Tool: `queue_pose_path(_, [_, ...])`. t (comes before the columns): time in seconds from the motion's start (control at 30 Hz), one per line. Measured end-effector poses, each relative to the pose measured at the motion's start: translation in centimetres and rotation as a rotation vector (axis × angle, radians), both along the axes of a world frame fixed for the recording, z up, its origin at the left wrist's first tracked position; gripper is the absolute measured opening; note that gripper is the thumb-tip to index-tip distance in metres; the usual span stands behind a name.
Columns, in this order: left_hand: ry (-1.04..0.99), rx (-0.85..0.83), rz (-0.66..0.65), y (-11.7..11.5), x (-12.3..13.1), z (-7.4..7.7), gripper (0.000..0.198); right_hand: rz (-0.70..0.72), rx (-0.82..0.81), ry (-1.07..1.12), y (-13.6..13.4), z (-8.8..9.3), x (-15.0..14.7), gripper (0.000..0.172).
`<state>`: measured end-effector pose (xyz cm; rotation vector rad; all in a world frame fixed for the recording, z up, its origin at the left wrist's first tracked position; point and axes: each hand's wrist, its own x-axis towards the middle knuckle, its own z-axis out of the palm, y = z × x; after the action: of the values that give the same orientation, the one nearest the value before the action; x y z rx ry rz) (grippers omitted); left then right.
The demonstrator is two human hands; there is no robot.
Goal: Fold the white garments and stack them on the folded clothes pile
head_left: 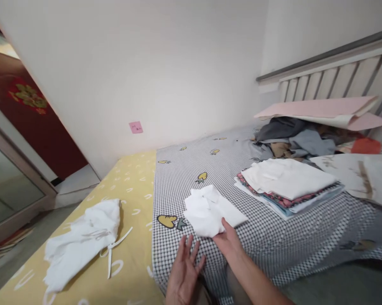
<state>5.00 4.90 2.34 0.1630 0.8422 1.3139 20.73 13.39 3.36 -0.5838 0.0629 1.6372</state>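
Observation:
A folded white shirt (211,209), its collar at the far side, lies on the checked bed cover (178,178). My right hand (228,239) grips the shirt's near edge, thumb on top and the other fingers hidden underneath. Just in front of the shirt, my left hand (185,271) is held palm up with its fingers spread, touching nothing. To the left, a white garment with thin ties (85,237) lies loosely gathered on the yellow part of the bed cover (136,250).
A stack of folded clothes (288,180) sits right of the shirt. Behind it are a heap of dark and grey clothes (292,133) and a pink sheet (318,108) near the slatted headboard (337,80). A pink note (135,127) is on the wall.

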Motion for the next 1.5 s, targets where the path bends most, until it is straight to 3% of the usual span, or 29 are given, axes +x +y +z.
queue_pose_path(0.13, [0.087, -0.096, -0.062, 1.6, 2.7, 4.2, 0.072, 0.009, 0.071, -0.144, -0.5, 2.1, -0.9, 0.043])
queue_pose_path(0.2, [0.109, -0.081, -0.046, 2.3, 3.6, 5.5, 0.069, 0.015, 0.089, -0.193, -2.4, 1.4, -1.6, 0.041])
queue_pose_path(0.27, [0.114, -0.063, -0.020, 2.4, 4.1, 5.7, 0.052, 0.076, 0.057, -0.222, -4.9, 0.0, -1.9, 0.039])
queue_pose_path(0.4, [0.178, -0.036, 0.076, 1.6, 4.1, 4.2, 0.029, 0.269, 0.004, -0.216, -8.2, -2.2, 0.8, 0.043])
queue_pose_path(0.5, [0.243, -0.013, 0.134, 1.6, 3.9, 3.5, 0.024, 0.246, 0.012, -0.115, -7.6, -1.8, 4.7, 0.046])
queue_pose_path(0.6, [0.275, 0.026, 0.174, 2.3, 4.5, 4.5, 0.037, 0.175, -0.032, -0.095, -6.2, -1.2, 7.5, 0.039])
queue_pose_path(0.7, [0.410, 0.188, 0.150, 2.9, 5.4, 6.0, 0.045, 0.165, -0.080, -0.147, -5.8, -1.7, 8.2, 0.052])
queue_pose_path(0.77, [0.650, 0.298, 0.158, 2.6, 5.4, 6.1, 0.040, 0.169, -0.099, -0.163, -6.2, -2.6, 8.0, 0.062])
queue_pose_path(0.83, [0.915, 0.293, 0.229, 1.8, 4.6, 4.9, 0.035, 0.168, -0.114, -0.188, -6.9, -3.4, 8.0, 0.065])
queue_pose_path(0.93, [1.110, 0.057, 0.324, -0.3, 2.2, 1.3, 0.030, 0.166, -0.138, -0.265, -7.7, -4.6, 8.3, 0.067])
queue_pose_path(1.07, [1.028, -0.114, 0.316, -3.2, -0.5, -3.3, 0.036, 0.167, -0.148, -0.360, -8.7, -5.4, 9.1, 0.064])
queue_pose_path(1.13, [0.916, -0.126, 0.275, -4.1, -0.8, -4.4, 0.046, 0.174, -0.142, -0.404, -9.2, -5.2, 9.5, 0.065])
queue_pose_path(1.2, [0.824, -0.125, 0.224, -4.4, -0.5, -4.6, 0.057, 0.197, -0.139, -0.414, -9.5, -4.7, 9.9, 0.061])
queue_pose_path(1.3, [0.759, -0.094, 0.129, -4.0, 0.5, -3.4, 0.076, 0.324, -0.086, -0.365, -9.4, -3.5, 10.2, 0.040])
queue_pose_path(1.37, [0.746, -0.084, 0.049, -3.4, 1.2, -2.0, 0.081, 0.406, -0.045, -0.351, -9.1, -2.6, 10.0, 0.036])
queue_pose_path(1.5, [0.757, 0.000, 0.034, -2.7, 3.1, 1.5, 0.048, 0.416, -0.002, -0.450, -8.7, -1.9, 9.0, 0.056])
